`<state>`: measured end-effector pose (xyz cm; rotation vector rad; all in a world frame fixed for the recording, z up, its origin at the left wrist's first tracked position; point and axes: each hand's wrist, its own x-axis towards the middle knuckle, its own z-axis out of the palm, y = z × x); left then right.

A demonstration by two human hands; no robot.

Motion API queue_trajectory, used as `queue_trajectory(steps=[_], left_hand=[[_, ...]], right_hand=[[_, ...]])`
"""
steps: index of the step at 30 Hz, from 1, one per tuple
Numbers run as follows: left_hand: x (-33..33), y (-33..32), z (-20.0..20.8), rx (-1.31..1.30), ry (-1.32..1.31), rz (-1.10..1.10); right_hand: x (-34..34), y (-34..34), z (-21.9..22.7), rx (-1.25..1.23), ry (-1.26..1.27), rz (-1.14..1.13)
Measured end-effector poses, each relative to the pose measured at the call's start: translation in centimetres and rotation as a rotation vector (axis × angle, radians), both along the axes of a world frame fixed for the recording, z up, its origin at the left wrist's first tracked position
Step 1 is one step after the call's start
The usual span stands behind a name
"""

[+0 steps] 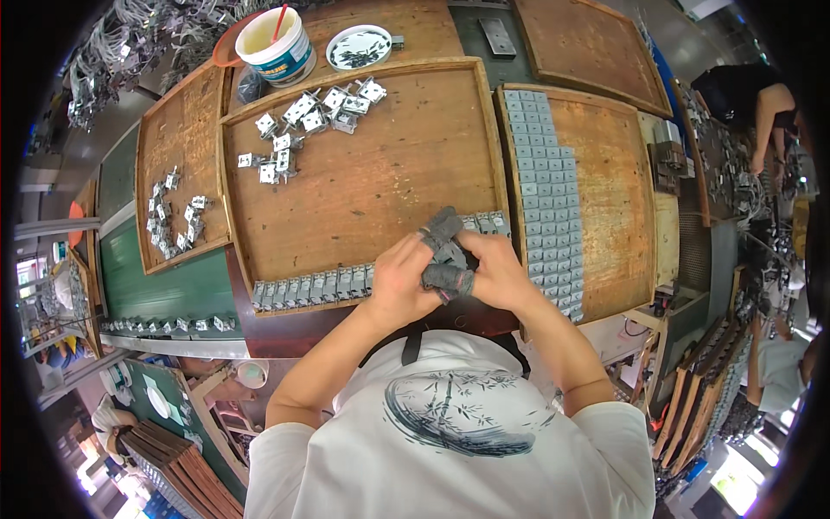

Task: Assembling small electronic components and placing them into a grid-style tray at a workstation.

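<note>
My left hand and my right hand meet over the front edge of the middle wooden tray. Grey wrapping covers some of the fingers, which are closed together. Whatever lies between them is hidden by the fingers and wrapping. Under and beside the hands, a row of small grey metal-cased parts lines the tray's front wall, continuing at its right end. Farther back in the same tray lies a loose cluster of silvery metal parts.
A right-hand tray holds columns of grey parts. The left tray has scattered metal parts. Behind stand a white bucket with a red stick and a round dish of small dark pieces. Another person works at far right.
</note>
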<state>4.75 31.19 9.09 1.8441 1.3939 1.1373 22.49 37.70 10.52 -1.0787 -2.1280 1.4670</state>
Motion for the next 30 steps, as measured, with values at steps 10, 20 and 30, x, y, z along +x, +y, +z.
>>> queue_trajectory(steps=[10, 20, 30], left_hand=[[-1.7, 1.7, -0.3, -0.075, 0.146, 0.097], [-6.6, 3.4, -5.8, -0.733, -0.282, 0.057], [-5.4, 1.4, -4.6, -0.617, -0.018, -0.084]], right_hand=[[3.7, 6.1, -1.2, 0.038, -0.192, -0.197], [13.8, 18.1, -8.5, 0.124, -0.713, -0.782], [13.4, 18.5, -10.0, 0.028, -0.350, -1.078]])
